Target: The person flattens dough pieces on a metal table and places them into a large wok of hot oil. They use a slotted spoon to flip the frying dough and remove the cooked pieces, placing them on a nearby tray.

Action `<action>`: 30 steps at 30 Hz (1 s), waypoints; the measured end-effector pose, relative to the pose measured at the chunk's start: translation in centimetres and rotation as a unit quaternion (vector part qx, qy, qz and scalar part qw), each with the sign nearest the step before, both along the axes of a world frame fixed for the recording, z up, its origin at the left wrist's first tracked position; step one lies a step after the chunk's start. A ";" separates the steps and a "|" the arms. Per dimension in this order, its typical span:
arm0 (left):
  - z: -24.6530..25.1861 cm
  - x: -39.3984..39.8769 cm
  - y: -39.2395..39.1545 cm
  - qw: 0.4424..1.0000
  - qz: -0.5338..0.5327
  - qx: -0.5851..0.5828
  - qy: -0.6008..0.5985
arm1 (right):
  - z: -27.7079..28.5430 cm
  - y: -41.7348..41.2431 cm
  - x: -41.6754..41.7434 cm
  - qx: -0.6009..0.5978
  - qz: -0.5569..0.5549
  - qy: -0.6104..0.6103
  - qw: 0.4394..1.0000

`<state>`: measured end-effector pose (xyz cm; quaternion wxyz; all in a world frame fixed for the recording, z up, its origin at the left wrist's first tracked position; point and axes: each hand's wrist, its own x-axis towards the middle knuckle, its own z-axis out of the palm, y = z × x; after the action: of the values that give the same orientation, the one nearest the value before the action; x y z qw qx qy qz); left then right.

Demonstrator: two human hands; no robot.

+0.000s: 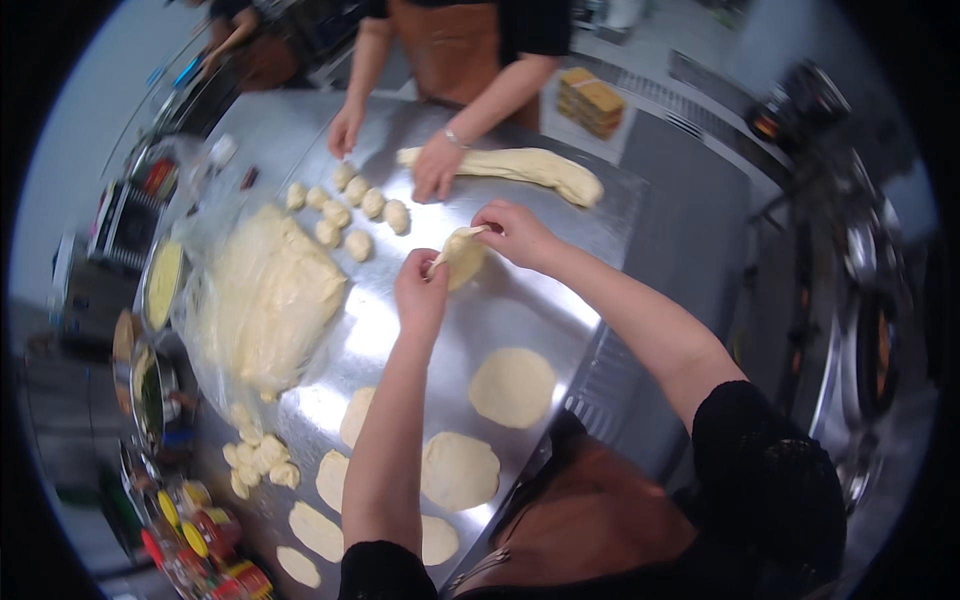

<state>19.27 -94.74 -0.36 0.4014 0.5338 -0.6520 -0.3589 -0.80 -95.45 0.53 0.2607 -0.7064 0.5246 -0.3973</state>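
My left hand [422,291] and my right hand [517,234] pinch opposite ends of a piece of dough [459,251], its upper edge lifted between them. Under this edge hangs a pale, flattened portion, seen against the steel table [420,337]; whether it touches the metal I cannot tell. Closer to my body lie flat dough rounds, among them a large one [513,388] and another [460,471]. My left forearm covers parts of the rounds on its left. Beyond my hands sit several small dough balls [358,245].
Across the table a co-worker's hand [437,166] rests at a long dough roll [532,166]. A big dough mass [277,292] lies in clear plastic at left. Small dough lumps [259,457], metal bowls [163,285] and jars [214,525] line the left side.
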 end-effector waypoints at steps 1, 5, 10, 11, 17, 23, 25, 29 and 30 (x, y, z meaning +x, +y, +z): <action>1.0 0.0 1.0 0.999 -0.037 0.016 0.000 | 1.6 2.8 -0.8 -0.004 -0.023 -0.011 1.000; 8.2 -2.8 6.2 0.971 -0.238 -0.012 -0.008 | 7.2 14.7 -4.0 -0.021 -0.144 -0.059 0.988; 14.9 -7.4 16.9 0.893 -0.432 0.116 -0.035 | 10.9 32.7 -5.6 0.017 -0.240 -0.144 0.960; 15.4 -7.9 19.6 0.878 -0.453 0.153 -0.033 | 10.8 36.5 -5.4 -0.004 -0.258 -0.142 0.956; 15.9 -15.8 38.3 0.729 -0.615 0.293 -0.064 | 10.0 61.2 -3.6 -0.026 -0.410 -0.216 0.886; 16.7 -25.8 61.3 0.565 -0.762 0.290 -0.130 | 8.7 85.1 -3.4 -0.104 -0.567 -0.349 0.739; 17.0 -28.4 70.6 0.537 -0.784 0.270 -0.154 | 7.9 93.5 -3.8 -0.144 -0.609 -0.345 0.700; 13.7 -34.6 87.3 0.432 -0.859 0.239 -0.136 | 9.0 108.8 -4.8 -0.103 -0.717 -0.305 0.618; 12.8 -35.9 90.9 0.418 -0.869 0.219 -0.149 | 8.0 112.2 -5.4 -0.080 -0.749 -0.241 0.611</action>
<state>-16.64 -3.81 12.45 -0.3580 -0.2025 -0.7177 -0.5619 -6.17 16.73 8.52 -0.0684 0.0363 0.7555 -0.6505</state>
